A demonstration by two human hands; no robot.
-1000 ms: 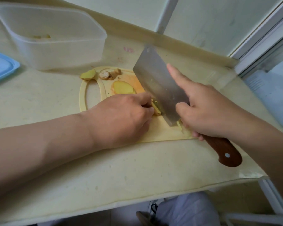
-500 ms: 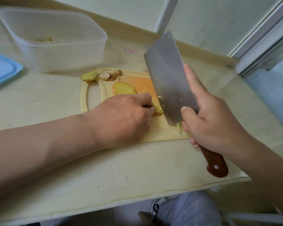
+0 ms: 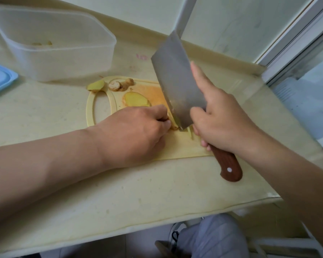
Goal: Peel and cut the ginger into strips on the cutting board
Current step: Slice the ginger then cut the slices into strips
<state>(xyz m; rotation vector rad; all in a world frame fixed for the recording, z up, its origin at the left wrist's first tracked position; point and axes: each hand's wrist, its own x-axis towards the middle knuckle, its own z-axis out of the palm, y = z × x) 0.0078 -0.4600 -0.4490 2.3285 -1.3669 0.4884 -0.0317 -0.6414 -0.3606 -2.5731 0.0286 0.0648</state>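
Ginger (image 3: 173,122) under left hand (image 3: 136,135), cleaver (image 3: 177,84), container (image 3: 63,58) behind

We worked at a cream-covered table (image 3: 157,192) whose far edge met a low ledge (image 3: 213,53) under a pale, faintly greenish wall (image 3: 241,21). A white upright post (image 3: 186,12) ran up that wall. At our right stood a white window frame (image 3: 295,35), letting in soft daylight. Pale floor (image 3: 144,244) showed below the table's near edge.
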